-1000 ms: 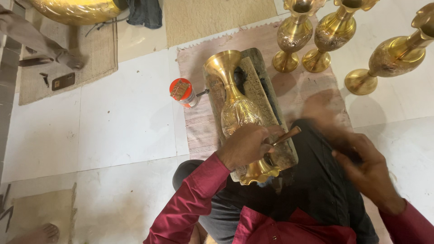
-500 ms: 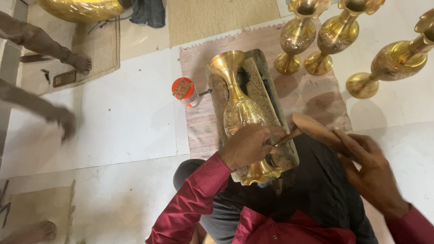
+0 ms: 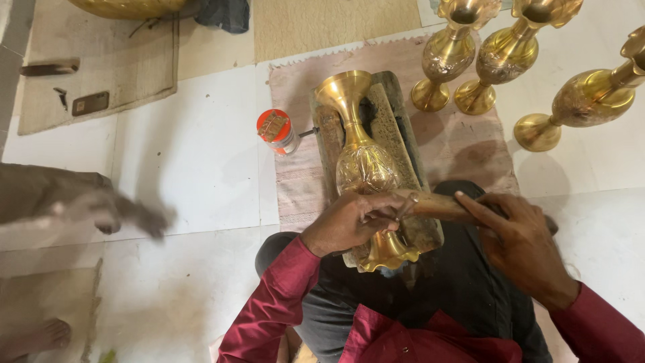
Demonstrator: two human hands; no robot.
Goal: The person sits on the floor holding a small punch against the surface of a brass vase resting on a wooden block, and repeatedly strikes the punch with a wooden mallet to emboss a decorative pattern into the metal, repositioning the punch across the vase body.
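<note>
Two hands on one brass vase [image 3: 363,165], lying along a wooden block [image 3: 396,134] on the pink mat's [image 3: 463,141] near edge. Left hand [image 3: 349,222] pinches a small chisel [image 3: 405,207] against its belly; right hand [image 3: 521,238] is wrapped around a wooden mallet [image 3: 437,205]. Looks heavy, stiff, slick, so grip the narrow neck.

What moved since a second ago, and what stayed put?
The right hand brought its wooden mallet down from a raised position onto the small chisel that the left hand holds against the brass vase. At the left, another person's blurred foot has shifted. The vase stayed on its wooden block, and the three standing vases and orange-lidded jar did not move.
</note>
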